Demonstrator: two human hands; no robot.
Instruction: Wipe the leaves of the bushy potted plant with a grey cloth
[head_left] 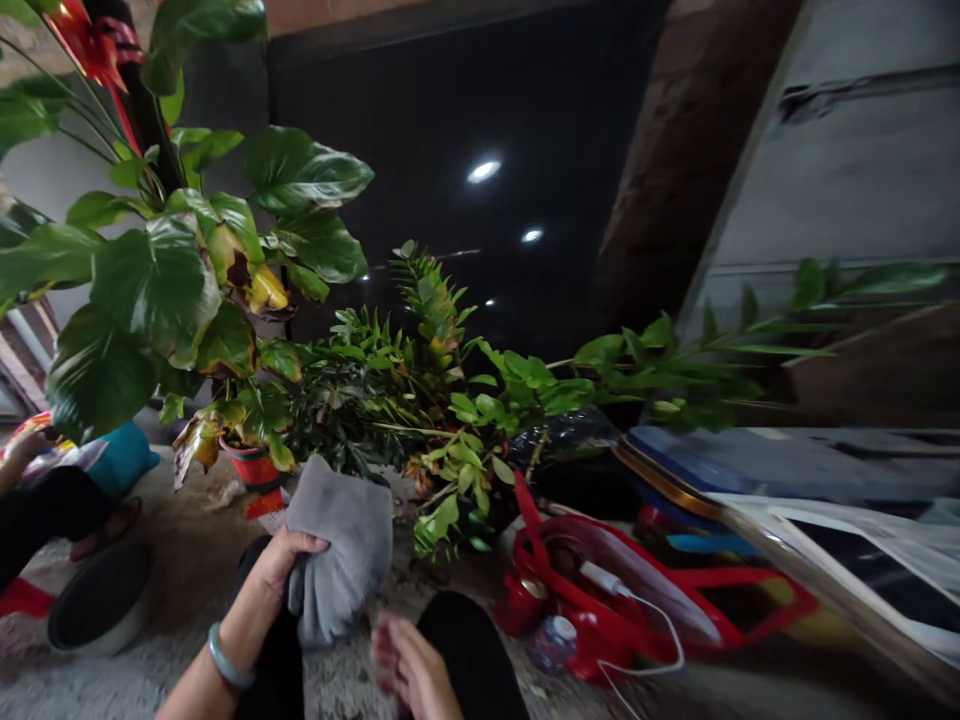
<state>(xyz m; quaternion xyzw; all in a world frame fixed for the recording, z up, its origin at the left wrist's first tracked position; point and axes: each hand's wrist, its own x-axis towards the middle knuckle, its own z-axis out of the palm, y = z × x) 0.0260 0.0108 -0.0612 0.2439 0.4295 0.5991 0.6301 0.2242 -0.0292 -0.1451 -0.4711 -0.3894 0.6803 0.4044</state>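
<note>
Before me stands one tall plant with broad glossy green leaves [157, 280], a few of them yellowed and browning, rooted in one small red pot [253, 465]. Beside it, to the right, I count one lower clump of narrow-leaved green plants [420, 390], its long stems reaching far to the right; how many pots sit under it I cannot tell. Next in size is one open red carrier bag with red handles [600, 590] lying on the floor to my right; inside it I see a white cable with a white plug [600, 578], and one clear plastic bottle [553, 640] rests at its front edge. At the left lies one round dark shallow bowl with a pale rim [97, 600] on the grey carpet [172, 560]. My left hand [281, 560], with one pale green bangle [225, 660] on the wrist, has its fingers curled over the edge of one soft grey folded cloth [341, 550], which hangs over my knee, just in front of the red pot. My right hand [412, 665] is blurred, low between my knees, near the cloth but apart from it; whether its fingers are spread or closed I cannot tell.
</note>
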